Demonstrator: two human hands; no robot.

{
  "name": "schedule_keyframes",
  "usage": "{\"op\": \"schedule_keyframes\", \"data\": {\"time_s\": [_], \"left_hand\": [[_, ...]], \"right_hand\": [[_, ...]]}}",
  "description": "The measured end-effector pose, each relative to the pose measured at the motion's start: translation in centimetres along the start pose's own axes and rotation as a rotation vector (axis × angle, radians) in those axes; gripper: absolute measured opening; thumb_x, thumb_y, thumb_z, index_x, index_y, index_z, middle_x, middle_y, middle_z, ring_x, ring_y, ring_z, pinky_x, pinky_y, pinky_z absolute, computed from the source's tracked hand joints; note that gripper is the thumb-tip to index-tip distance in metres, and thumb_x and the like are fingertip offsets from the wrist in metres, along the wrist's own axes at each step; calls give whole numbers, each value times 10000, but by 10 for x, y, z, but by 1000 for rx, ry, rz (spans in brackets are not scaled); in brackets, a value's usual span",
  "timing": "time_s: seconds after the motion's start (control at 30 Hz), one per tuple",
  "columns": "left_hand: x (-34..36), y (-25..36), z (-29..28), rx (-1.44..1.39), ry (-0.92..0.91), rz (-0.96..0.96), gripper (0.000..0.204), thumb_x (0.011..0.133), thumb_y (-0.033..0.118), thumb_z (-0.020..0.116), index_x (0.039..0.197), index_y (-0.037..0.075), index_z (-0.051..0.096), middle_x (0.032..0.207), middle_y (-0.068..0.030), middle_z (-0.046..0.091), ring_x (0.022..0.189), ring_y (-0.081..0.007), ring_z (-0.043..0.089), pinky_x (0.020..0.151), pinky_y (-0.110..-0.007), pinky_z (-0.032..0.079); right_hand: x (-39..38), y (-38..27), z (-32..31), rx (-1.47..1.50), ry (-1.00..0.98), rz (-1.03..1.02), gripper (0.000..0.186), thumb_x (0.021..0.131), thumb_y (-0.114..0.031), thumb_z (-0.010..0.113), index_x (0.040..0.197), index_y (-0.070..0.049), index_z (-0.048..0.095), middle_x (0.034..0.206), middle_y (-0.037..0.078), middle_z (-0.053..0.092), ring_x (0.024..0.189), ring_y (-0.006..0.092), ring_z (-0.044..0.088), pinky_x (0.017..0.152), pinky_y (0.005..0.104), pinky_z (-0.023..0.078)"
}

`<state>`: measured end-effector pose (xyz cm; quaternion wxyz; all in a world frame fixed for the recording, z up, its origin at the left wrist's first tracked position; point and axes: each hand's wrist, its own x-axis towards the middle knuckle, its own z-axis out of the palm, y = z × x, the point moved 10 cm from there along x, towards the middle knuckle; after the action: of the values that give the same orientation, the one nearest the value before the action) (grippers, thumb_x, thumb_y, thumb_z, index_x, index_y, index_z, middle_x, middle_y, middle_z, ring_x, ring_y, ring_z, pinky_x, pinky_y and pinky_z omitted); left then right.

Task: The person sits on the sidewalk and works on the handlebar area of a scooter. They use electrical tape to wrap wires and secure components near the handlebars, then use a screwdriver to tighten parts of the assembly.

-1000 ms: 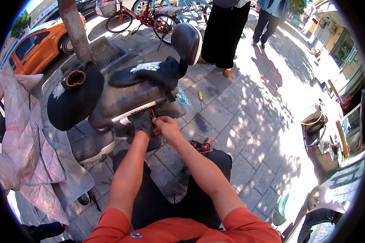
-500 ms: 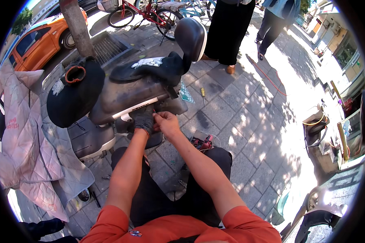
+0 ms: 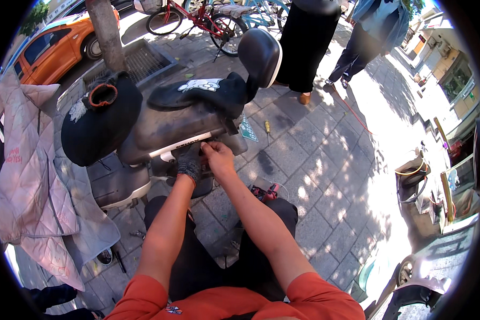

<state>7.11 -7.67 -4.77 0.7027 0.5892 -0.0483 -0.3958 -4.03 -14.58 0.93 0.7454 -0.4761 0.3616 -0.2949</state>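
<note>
The scooter (image 3: 170, 130) stands toward the roadside edge of the pavement (image 3: 325, 197); my bare right hand (image 3: 219, 159) has just risen closer to its pale side trim (image 3: 179, 145), so both hands, I judge, now attend to one spot beneath it. My right fingers curl inward beside my gloved left hand (image 3: 189, 162), though I cannot tell what either grasps. A quilted cover (image 3: 32, 170) hems my left, a screwdriver (image 3: 267, 127) lies near the scooter's rear, and paving extends rightward toward the shopfronts' edge.
</note>
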Motion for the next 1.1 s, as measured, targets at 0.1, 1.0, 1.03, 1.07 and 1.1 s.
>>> {"op": "schedule_keyframes", "data": {"time_s": [0.1,1.0,1.03,1.07,1.1], "left_hand": [[13,-7,-11,-121,-61,-51,254,947,365,682,1054,136,696,790,-17,652,617,-160,600,524,-323,450],[-3,36,-19,553,-178,381,336,1005,365,622,1105,52,690,929,-66,698,826,-202,655,688,-342,532],[-16,47,-11,610,-180,438,349,1009,373,618,1110,47,692,932,-62,697,823,-191,649,680,-335,529],[-28,58,-3,667,-180,495,362,1013,381,614,1115,43,694,935,-58,696,819,-181,643,672,-329,526],[-32,59,-1,635,-198,477,362,1017,375,605,1124,41,695,944,-64,702,822,-182,645,672,-329,525]], "right_hand": [[10,6,12,53,-1,48,276,954,-217,710,1014,49,666,807,98,690,654,173,659,594,312,547],[1,11,-7,122,-157,49,215,925,-106,694,1093,27,710,890,63,712,674,119,660,588,259,529],[0,12,-5,134,-177,40,204,930,-104,683,1089,19,714,889,55,712,670,116,656,585,257,526],[1,13,-6,148,-178,39,202,936,-102,669,1090,19,714,893,56,712,672,117,656,585,257,524],[1,13,-6,157,-182,38,200,941,-101,656,1092,18,713,897,57,711,674,118,656,584,256,523]]}}
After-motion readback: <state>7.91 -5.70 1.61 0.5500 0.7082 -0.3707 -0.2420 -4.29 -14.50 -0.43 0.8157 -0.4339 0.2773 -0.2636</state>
